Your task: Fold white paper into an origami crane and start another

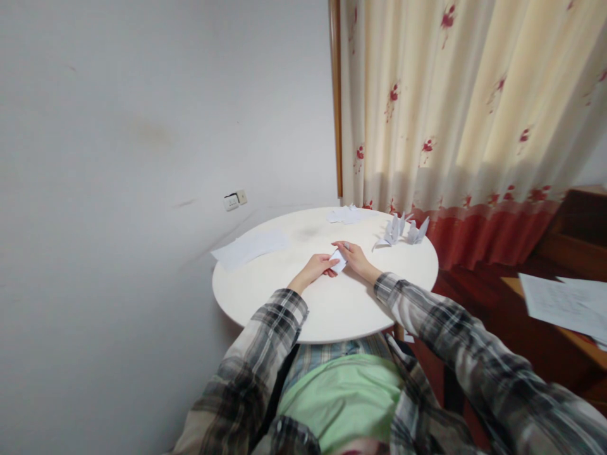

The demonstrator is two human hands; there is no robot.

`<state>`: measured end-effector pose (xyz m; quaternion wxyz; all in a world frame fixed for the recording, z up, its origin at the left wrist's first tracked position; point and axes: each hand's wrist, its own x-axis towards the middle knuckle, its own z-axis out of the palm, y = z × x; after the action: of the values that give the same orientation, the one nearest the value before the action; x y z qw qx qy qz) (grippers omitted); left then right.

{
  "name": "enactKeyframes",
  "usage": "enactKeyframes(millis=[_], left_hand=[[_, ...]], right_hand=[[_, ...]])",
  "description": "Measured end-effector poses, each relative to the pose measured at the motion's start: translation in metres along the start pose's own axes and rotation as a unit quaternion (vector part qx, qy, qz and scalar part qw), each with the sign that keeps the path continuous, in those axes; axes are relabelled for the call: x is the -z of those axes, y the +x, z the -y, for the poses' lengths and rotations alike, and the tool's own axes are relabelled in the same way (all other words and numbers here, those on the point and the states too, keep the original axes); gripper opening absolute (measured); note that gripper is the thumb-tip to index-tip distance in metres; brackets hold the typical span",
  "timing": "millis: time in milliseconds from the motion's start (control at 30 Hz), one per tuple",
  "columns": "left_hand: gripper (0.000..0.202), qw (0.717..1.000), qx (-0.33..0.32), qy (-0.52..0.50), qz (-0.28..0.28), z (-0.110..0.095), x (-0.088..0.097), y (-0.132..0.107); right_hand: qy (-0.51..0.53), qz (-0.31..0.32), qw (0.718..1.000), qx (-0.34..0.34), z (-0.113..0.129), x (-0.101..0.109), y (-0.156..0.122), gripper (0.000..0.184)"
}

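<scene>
A small folded piece of white paper point(338, 261) lies near the middle of the round white table point(284, 297). My left hand point(317, 266) grips its left side with closed fingers. My right hand point(353, 256) pinches its right side from above. Both forearms wear plaid sleeves and rest over the table's near edge.
Several folded paper cranes point(403, 231) stand at the table's far right. Flat white sheets point(250, 248) lie at the left edge, and crumpled paper point(346, 215) at the back. A wall is close on the left. A curtain hangs behind. A wooden desk with papers point(562, 302) stands at right.
</scene>
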<state>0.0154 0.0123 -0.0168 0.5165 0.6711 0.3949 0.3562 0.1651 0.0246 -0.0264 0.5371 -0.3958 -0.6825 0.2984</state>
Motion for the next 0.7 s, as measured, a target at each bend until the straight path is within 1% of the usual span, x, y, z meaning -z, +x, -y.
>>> enactKeyframes(millis=[167,233,367,467,633,700], left_hand=[[0.029,1.000,0.001,-0.005,-0.002,0.0013,0.0005,0.0009],[0.030,1.000,-0.001,-0.009,0.001,0.0016,0.0005,0.0010],[0.032,1.000,-0.003,-0.012,0.007,0.0018,0.0005,0.0009],[0.032,1.000,-0.006,-0.011,0.006,0.0023,0.0008,0.0011],[0.033,1.000,-0.012,-0.004,0.002,0.0038,0.0013,0.0018],[0.033,1.000,-0.009,0.000,0.001,0.0040,0.0013,0.0020]], right_hand=[[-0.001,-0.056,0.998,-0.012,0.0000,0.0018,0.0005,0.044],[0.002,-0.059,0.998,-0.011,-0.0009,0.0019,0.0010,0.044],[-0.005,-0.041,0.999,-0.004,-0.0026,0.0008,0.0020,0.047],[-0.011,-0.043,0.999,0.001,-0.0026,0.0007,0.0023,0.047],[-0.017,-0.087,0.996,-0.002,-0.0033,0.0019,0.0031,0.043],[-0.019,-0.088,0.996,-0.002,-0.0044,0.0020,0.0036,0.042]])
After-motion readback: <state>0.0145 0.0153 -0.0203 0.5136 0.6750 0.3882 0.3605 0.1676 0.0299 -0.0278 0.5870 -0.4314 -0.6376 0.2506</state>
